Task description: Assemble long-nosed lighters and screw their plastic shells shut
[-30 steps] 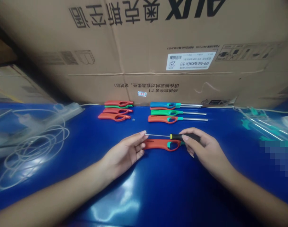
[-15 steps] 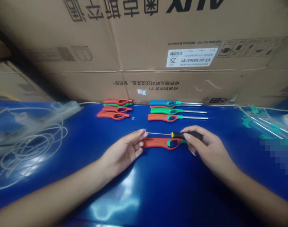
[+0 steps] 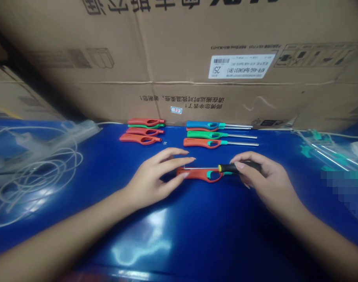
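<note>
My right hand is closed around the black handle of a screwdriver, whose shaft points left. At its tip a small screw appears to cling. Below the shaft, an orange gas lighter with a teal trigger lies on the blue table; my right hand covers its far right part. My left hand has its fingers apart around the screwdriver tip, index and middle fingers above it. The left thumb is at the lighter's left end; whether it touches, I cannot tell.
Behind, handle shells lie at left beside several tiny screws. Lighters with metal tubes lie to their right. A large cardboard box stands at the back. Coiled white cable is left, bagged tubes right.
My left fingers have let go of the small screw at the screwdriver tip and spread apart. The screwdriver has shifted slightly right, its tip now over the lighter's left part.
</note>
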Motion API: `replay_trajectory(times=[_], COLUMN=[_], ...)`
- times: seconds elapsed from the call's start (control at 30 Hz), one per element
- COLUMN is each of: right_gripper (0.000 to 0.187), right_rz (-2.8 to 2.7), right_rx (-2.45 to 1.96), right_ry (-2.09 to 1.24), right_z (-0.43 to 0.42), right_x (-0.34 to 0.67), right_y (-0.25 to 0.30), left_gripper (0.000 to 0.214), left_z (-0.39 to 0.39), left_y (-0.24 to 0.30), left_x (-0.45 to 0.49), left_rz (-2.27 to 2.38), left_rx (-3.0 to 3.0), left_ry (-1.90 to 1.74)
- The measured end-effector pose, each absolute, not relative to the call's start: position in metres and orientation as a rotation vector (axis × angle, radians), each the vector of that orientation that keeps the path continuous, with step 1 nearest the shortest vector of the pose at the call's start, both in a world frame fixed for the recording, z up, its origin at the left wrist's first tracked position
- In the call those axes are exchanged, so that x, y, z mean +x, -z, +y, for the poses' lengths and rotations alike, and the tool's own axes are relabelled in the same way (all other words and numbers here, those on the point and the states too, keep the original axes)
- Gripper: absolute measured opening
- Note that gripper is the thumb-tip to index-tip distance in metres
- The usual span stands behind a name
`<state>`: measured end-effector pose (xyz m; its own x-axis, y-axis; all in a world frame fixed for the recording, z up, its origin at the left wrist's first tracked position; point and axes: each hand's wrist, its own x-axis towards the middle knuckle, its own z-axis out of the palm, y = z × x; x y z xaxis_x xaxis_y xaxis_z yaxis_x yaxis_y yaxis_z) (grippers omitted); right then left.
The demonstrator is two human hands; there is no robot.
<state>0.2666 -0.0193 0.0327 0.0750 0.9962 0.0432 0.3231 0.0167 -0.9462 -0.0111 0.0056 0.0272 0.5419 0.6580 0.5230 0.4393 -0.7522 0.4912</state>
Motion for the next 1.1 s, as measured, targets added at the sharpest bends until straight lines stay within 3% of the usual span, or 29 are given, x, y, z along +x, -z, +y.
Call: replay_trajectory(times=[0.23, 0.9, 1.1], right_gripper=[0.019, 0.011, 0.022], right_rz=[-1.429, -1.596, -1.676], right_rx=[-1.424, -1.46, -1.416], right_ry=[-0.886, -0.63, -0.481], right_z=[-0.021, -0.024, -0.033], right_x=[0.267, 0.264, 0.263], right_y=[-0.034, -0.042, -0.046], left_gripper=[0.016, 0.012, 0.014], left_z=[0.012, 0.01, 0.008], left_y=[-0.023, -0.024, -0.021], left_x=[-0.014, -0.013, -0.012], left_rz=[0.819, 0.834, 0.906], left_rx=[2.56, 2.58, 2.629], left_ry=[-1.122, -1.026, -0.878])
